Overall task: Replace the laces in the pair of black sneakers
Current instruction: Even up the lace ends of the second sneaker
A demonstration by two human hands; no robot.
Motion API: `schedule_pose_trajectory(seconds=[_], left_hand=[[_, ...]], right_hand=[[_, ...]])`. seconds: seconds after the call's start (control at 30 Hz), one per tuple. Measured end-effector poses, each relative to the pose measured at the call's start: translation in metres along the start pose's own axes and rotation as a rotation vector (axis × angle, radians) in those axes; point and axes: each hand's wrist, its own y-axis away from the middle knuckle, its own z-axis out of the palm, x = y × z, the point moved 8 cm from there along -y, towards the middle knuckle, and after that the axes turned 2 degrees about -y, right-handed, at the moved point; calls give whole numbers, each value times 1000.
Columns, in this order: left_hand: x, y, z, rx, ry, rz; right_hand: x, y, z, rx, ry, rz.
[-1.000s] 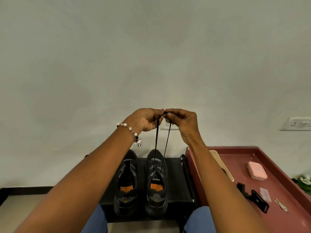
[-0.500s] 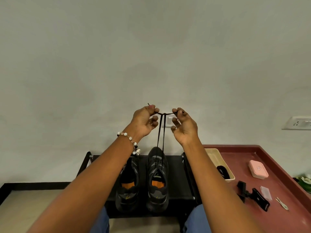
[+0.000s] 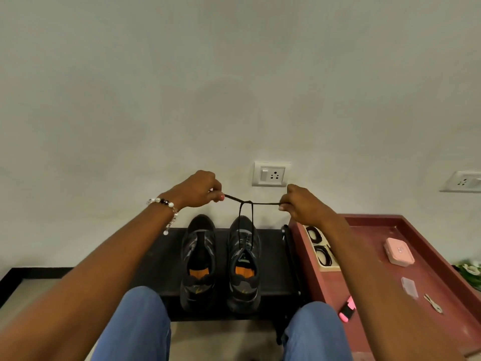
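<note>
Since half a second ago we have drawn our hands apart and lower, so the black lace [image 3: 251, 203] that hung in a narrow loop between them is now stretched almost level. Our left hand [image 3: 199, 190] pinches one end of it between thumb and curled fingers; our right hand [image 3: 303, 204] pinches the other end the same way. Where the two strands cross in the middle they form a loose knot, and from there both strands drop to the right sneaker [image 3: 244, 261], running into its upper eyelets. That sneaker stands toe to the wall on the black bench [image 3: 161, 259], just beside the left sneaker [image 3: 199, 261], whose open tongue area shows no lace. Both have orange insoles.

A beaded bracelet [image 3: 166, 208] circles our left wrist. To the right stands a dark red table [image 3: 377, 256] with a raised rim; on it lie a cream tray [image 3: 316, 250] holding coiled black laces, a pink case [image 3: 398, 250], a small clear box [image 3: 409, 286] and a pink and black clip [image 3: 347, 310]. A wall socket [image 3: 270, 174] shows above our hands.
</note>
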Motion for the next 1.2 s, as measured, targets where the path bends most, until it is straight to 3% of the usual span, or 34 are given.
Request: schedule_pose_trajectory(seconds=[0.1, 0.23, 0.33, 0.47, 0.53, 0.6, 0.67, 0.73, 0.8, 0.9, 0.97, 1.03, 1.1, 1.2], left_hand=[[-21, 11, 5, 84, 587, -213], [-25, 21, 44, 218, 1499, -487], [-2, 21, 75, 257, 2019, -525], [18, 17, 98, 483, 2442, -561], [16, 16, 100, 540, 2335, -546], [6, 17, 94, 554, 1902, -503], [-3, 18, 75, 533, 1219, -378], [-2, 13, 62, 475, 654, -190], [5, 3, 71, 277, 299, -15], [6, -2, 102, -51, -143, 77], [-2, 3, 117, -148, -210, 68], [-12, 10, 125, -181, -109, 15], [-23, 17, 131, -141, 255, -130], [-30, 29, 143, 16, 1002, -416]], right_hand=[[13, 11, 1, 95, -167, 110], [26, 25, 28, 355, -1227, 412], [12, 22, 69, 397, -2002, 563], [-15, 11, 89, 455, -2484, 492], [-17, 7, 87, 525, -2549, 418], [-8, 8, 85, 578, -2359, 431], [7, 12, 77, 579, -1894, 429], [15, 11, 66, 493, -1260, 344], [9, 4, 64, 339, -673, 155], [-7, 0, 89, -15, -111, -7], [-2, 3, 106, -161, 21, 44], [10, 10, 114, -170, -107, 175], [26, 20, 123, -74, -555, 388], [30, 31, 151, 35, -1327, 611]])
